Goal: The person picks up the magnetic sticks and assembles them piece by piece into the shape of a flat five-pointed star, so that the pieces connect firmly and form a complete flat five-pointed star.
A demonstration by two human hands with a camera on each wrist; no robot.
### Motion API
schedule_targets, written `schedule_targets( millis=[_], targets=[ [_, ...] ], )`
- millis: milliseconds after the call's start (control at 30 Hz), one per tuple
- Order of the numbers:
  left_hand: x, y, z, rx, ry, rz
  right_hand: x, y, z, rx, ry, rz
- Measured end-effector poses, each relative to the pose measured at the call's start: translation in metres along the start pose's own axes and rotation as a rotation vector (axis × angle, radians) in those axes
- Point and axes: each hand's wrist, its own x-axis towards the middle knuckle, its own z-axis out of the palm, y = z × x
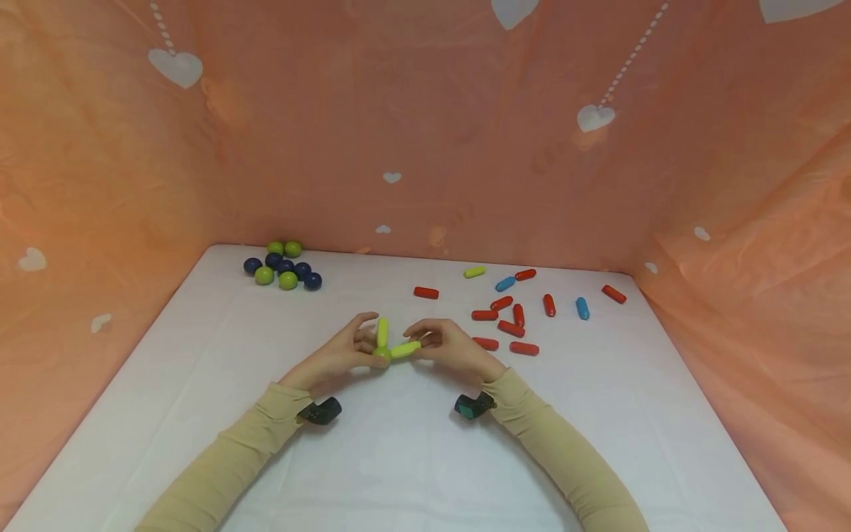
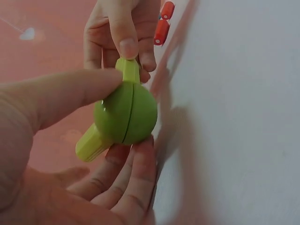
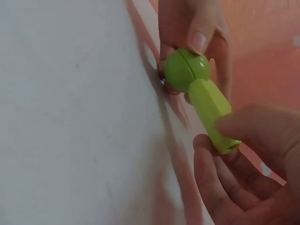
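My left hand (image 1: 346, 349) pinches a green ball (image 2: 126, 112) between thumb and fingers, above the middle of the table. Two yellow-green rods join the ball at an angle. One rod (image 1: 382, 332) points away toward the back in the head view. The other rod (image 3: 211, 112) runs to the right, and my right hand (image 1: 448, 346) pinches its outer end between thumb and fingertips. In the right wrist view that end shows a small hole. The ball has a seam line around it, seen in the left wrist view.
Dark blue balls (image 1: 312, 281) and green balls (image 1: 288, 280) cluster at the back left of the white table (image 1: 412, 473). Several red rods (image 1: 524, 348) lie scattered at the right, with blue rods (image 1: 582, 308) and one yellow-green rod (image 1: 475, 272). A pink curtain (image 1: 425, 133) hangs behind.
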Motion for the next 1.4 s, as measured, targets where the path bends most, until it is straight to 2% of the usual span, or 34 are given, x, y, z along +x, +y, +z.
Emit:
schedule_targets(
  millis=[133, 300, 500, 667, 933, 1033, 1167, 1300, 1400],
  targets=[
    [-0.001, -0.001, 0.0, 0.028, -0.011, 0.015, -0.001, 0.001, -0.002, 0.053, -0.015, 0.005],
    [-0.001, -0.003, 0.001, 0.016, 0.001, 0.016, -0.002, 0.002, -0.004, 0.122, -0.025, 0.07],
    [-0.001, -0.006, 0.003, -0.108, 0.017, 0.054, -0.005, 0.004, -0.005, 0.212, -0.021, 0.129],
    [-0.003, -0.006, 0.007, -0.173, 0.036, 0.014, -0.007, 0.004, -0.003, 0.263, 0.003, 0.2],
    [-0.007, -0.002, 0.015, -0.275, 0.072, -0.009, -0.008, -0.003, 0.003, 0.348, 0.104, 0.303],
    [-0.007, -0.003, 0.02, -0.341, 0.086, -0.025, -0.008, -0.006, 0.007, 0.338, 0.126, 0.301],
    [-0.007, -0.003, 0.026, -0.386, 0.109, -0.04, -0.007, -0.005, 0.01, 0.345, 0.134, 0.283],
    [-0.007, -0.003, 0.029, -0.367, 0.135, -0.045, -0.006, -0.004, 0.012, 0.363, 0.134, 0.286],
    [-0.008, -0.004, 0.028, -0.306, 0.154, -0.057, -0.007, -0.006, 0.013, 0.37, 0.146, 0.289]
  ],
)
